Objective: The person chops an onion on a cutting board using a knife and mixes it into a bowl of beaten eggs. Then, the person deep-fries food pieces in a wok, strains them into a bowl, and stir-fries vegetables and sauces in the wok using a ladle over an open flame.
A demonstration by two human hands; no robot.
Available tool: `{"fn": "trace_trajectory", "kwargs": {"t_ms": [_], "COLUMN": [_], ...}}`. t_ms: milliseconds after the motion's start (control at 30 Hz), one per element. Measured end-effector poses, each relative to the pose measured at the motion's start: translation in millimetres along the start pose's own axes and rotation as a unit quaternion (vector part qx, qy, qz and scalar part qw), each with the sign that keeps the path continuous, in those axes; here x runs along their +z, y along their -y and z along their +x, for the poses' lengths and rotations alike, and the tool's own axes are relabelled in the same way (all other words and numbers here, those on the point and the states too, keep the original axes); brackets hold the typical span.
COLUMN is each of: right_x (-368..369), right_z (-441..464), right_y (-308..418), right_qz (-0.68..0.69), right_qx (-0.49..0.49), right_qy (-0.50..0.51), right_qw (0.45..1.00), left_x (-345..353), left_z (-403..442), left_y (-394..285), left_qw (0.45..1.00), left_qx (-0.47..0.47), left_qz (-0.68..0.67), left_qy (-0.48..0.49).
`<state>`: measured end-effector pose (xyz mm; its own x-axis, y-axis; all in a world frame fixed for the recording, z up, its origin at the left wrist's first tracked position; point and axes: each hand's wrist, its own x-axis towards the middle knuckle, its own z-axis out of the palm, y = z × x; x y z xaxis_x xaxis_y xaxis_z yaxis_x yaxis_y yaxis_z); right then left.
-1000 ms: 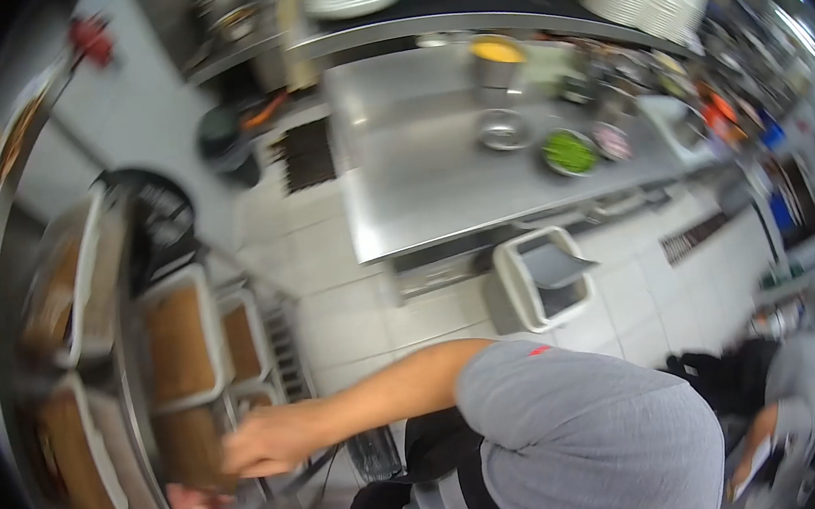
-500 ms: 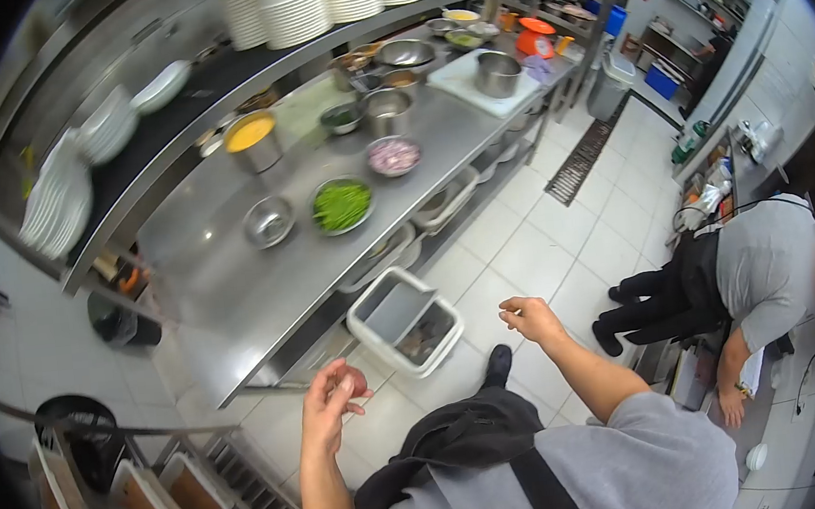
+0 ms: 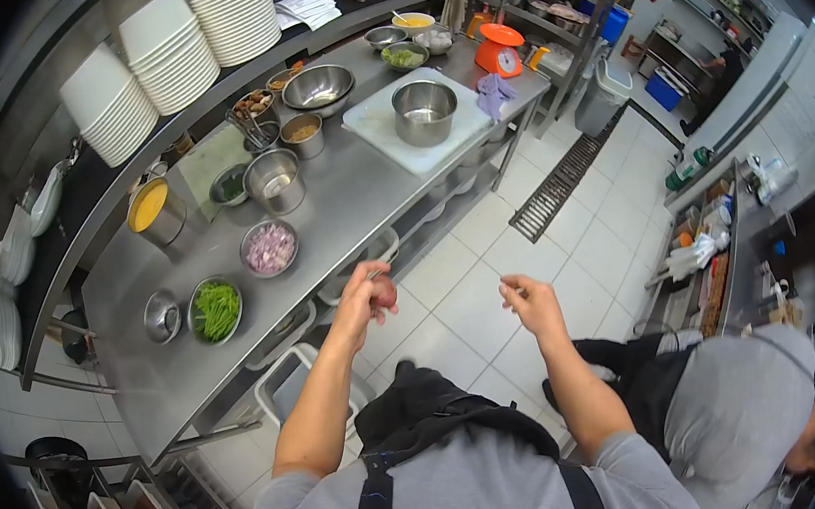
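Observation:
My left hand (image 3: 361, 303) is curled around a small round reddish red onion (image 3: 386, 292), held in the air beside the steel table's front edge. To its right, my right hand (image 3: 532, 303) is raised over the floor with its fingers drawn together; whether anything small is between them cannot be made out. Nearest to my left hand on the table are a bowl of chopped red onion (image 3: 270, 249), a bowl of cut green vegetable (image 3: 216, 310) and an empty steel bowl (image 3: 162, 317).
On the steel table (image 3: 345, 216) stand a deep steel pot (image 3: 275, 181), a white cutting board (image 3: 371, 125) carrying another pot (image 3: 424, 113), and an orange scale (image 3: 500, 51). A grey-white bin (image 3: 286, 364) is below my left arm. A co-worker (image 3: 736, 409) bends close at my right.
My view has shifted right along the table, toward the cutting board. The red onion stays in my left hand, and the co-worker is now closer on my right.

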<state>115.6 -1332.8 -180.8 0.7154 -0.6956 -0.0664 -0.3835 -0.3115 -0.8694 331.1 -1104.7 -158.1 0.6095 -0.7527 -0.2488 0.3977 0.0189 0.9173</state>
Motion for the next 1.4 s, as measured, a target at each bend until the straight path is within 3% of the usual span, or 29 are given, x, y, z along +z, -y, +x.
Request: {"fn": "trace_trajectory", "kwargs": {"t_ms": [67, 133, 200, 233, 300, 467, 567, 667, 733, 867, 900, 933, 1000, 1033, 1067, 1100, 1133, 1167, 1200, 1233, 1300, 1333, 1367, 1400], "right_x": [-12, -21, -32, -42, -71, -158, -210, -245, -265, -284, -283, -281, -272, -281, -280, -275, -275, -274, -275, -282, -317, -344, -368, -387], "right_z": [72, 147, 211, 243, 308, 461, 563, 679, 771, 929, 956, 982, 1009, 1002, 999, 998, 1005, 1021, 1020, 1006, 970, 945, 924, 890], "right_y": [14, 15, 12, 8, 4, -42, -61, -77, -96, -147, -161, -165, -190, -168, -164, -173, -186, -207, -216, -200, -185, -183, -193, -166], "right_qz": [-0.024, -0.031, -0.039, -0.061, -0.114, -0.153, -0.265, -0.395, -0.433, -0.581, -0.6, -0.624, -0.629, -0.656, -0.659, -0.626, -0.596, -0.565, -0.535, -0.539, -0.535, -0.52, -0.508, -0.47], "right_qx": [-0.072, -0.082, -0.089, -0.079, -0.054, -0.044, -0.105, -0.157, -0.248, -0.285, -0.276, -0.198, -0.209, -0.242, -0.211, -0.168, -0.115, -0.051, -0.049, -0.028, -0.088, -0.122, -0.162, -0.119], "right_qy": [0.025, 0.035, 0.039, 0.039, 0.038, -0.015, -0.069, -0.117, -0.123, -0.019, 0.048, 0.096, 0.109, 0.138, 0.168, 0.154, 0.158, 0.212, 0.213, 0.193, 0.183, 0.152, 0.117, 0.112], "right_qw": [0.997, 0.996, 0.995, 0.994, 0.991, 0.987, 0.956, 0.897, 0.858, 0.762, 0.749, 0.75, 0.741, 0.701, 0.702, 0.745, 0.779, 0.796, 0.816, 0.819, 0.82, 0.832, 0.838, 0.867], "left_x": [13, 19, 22, 20, 14, 22, 5, -25, -32, -45, -37, -31, -28, -20, -19, -33, -18, 4, 12, 15, 60, 76, 92, 126], "left_z": [78, 157, 233, 273, 348, 460, 477, 451, 417, 370, 366, 367, 364, 361, 360, 346, 346, 348, 339, 327, 327, 339, 352, 378], "left_y": [-3, -12, -26, -33, -49, -65, -56, -37, -35, 0, 3, 2, 12, 8, 16, 38, 21, 8, 15, 33, 44, 50, 58, 35], "left_qw": [0.999, 0.995, 0.982, 0.983, 0.925, 0.853, 0.852, 0.843, 0.838, 0.755, 0.732, 0.712, 0.687, 0.679, 0.674, 0.671, 0.655, 0.631, 0.624, 0.637, 0.721, 0.709, 0.749, 0.784], "left_qx": [0.005, 0.013, -0.002, -0.001, -0.073, -0.154, -0.139, -0.131, -0.157, -0.181, -0.19, -0.191, -0.169, -0.164, -0.16, -0.15, -0.207, -0.167, -0.121, -0.071, 0.068, 0.051, 0.035, 0.014], "left_qz": [-0.035, -0.072, 0.012, 0.007, 0.27, 0.443, 0.419, 0.301, 0.215, 0.065, 0.057, 0.044, 0.033, 0.054, 0.078, 0.096, 0.07, 0.025, 0.005, -0.023, -0.097, -0.206, -0.207, -0.216], "left_qy": [-0.035, -0.069, -0.188, -0.184, -0.258, -0.229, -0.281, -0.426, -0.476, -0.626, -0.651, -0.674, -0.706, -0.713, -0.717, -0.72, -0.724, -0.757, -0.772, -0.767, -0.682, -0.672, -0.629, -0.582]}}
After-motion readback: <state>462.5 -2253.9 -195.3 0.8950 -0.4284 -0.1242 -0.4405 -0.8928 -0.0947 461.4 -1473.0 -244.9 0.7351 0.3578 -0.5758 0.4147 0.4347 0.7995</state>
